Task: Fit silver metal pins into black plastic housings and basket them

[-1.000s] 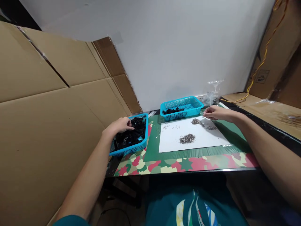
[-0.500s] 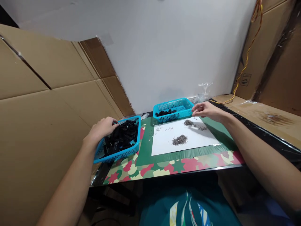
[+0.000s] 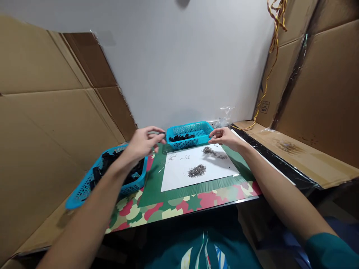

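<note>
The left hand (image 3: 143, 144), slightly blurred, hung just beside the left end of the far blue perforated plastic basket (image 3: 200, 141), thumb and fingertips pinched on a small black part (image 3: 162, 133). The right hand (image 3: 224, 136) hovered by the near right corner of that same basket, its thumb and fingertips drawn together – whether some tiny item sat between them, I cannot tell

A small group of black plastic parts (image 3: 182, 137) lay in the far basket, mostly toward its left side. The nearer blue perforated basket (image 3: 80, 194), partly hidden behind the left forearm, held a much fuller load of similar black plastic pieces (image 3: 110, 158)

Between the arms, a white sheet of paper (image 3: 174, 173) lay on a green mat (image 3: 153, 186). On the sheet were a larger heap of tiny metal pieces (image 3: 197, 170) near the middle and a smaller heap (image 3: 207, 150) farther back – too small to name more exactly – with loose bits scattered toward the left and right edges. A strip patterned in red, green and cream (image 3: 168, 212) ran along the front, and a clear plastic bag (image 3: 223, 121) stood behind the right hand, near a twisted yellow cable (image 3: 263, 93)
</note>
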`<state>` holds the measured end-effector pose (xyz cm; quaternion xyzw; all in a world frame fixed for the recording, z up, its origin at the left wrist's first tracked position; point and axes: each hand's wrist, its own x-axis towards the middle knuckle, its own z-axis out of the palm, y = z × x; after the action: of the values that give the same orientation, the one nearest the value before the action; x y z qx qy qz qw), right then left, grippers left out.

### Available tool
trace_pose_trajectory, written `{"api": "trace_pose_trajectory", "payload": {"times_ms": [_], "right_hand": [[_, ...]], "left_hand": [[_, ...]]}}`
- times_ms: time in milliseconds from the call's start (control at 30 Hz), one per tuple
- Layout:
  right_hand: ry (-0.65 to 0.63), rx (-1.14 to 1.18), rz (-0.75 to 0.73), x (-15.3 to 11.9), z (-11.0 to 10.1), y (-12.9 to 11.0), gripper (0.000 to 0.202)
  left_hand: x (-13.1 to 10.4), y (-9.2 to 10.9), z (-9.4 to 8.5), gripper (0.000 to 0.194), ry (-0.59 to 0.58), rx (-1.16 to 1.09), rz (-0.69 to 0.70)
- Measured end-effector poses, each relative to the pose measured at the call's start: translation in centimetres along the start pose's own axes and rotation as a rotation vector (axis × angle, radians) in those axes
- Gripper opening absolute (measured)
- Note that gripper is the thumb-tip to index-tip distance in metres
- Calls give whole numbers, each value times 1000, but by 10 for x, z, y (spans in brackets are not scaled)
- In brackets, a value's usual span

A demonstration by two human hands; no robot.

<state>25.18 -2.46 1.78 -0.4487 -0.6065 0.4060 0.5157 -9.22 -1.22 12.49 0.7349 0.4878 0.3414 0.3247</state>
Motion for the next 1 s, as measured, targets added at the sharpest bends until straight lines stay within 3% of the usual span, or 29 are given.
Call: {"api": "trace_pose_trajectory", "payload": {"times_ms": [167, 300, 433, 667, 800, 1000], "right_hand": [[17, 72, -137, 3, 20, 3, 44], [56, 92, -217, 4, 39, 5, 45], [34, 81, -230, -1, 51, 2, 43], [42, 37, -287, -10, 63, -6, 38], [38, 36, -268, -10, 69, -2, 41], [21, -30, -282, -7, 65, 3, 39]], "left_hand": [[7, -21, 76, 50, -197, -376, -55], [7, -41, 109, 55, -208, -553, -96], [1, -50, 113, 51, -273, -704, -122], [-7, -51, 111, 34, -396, -727, -217], [-10, -48, 118, 35, -458, -786, -247], [-7, -54, 123, 38, -421, -731, -190]]}}
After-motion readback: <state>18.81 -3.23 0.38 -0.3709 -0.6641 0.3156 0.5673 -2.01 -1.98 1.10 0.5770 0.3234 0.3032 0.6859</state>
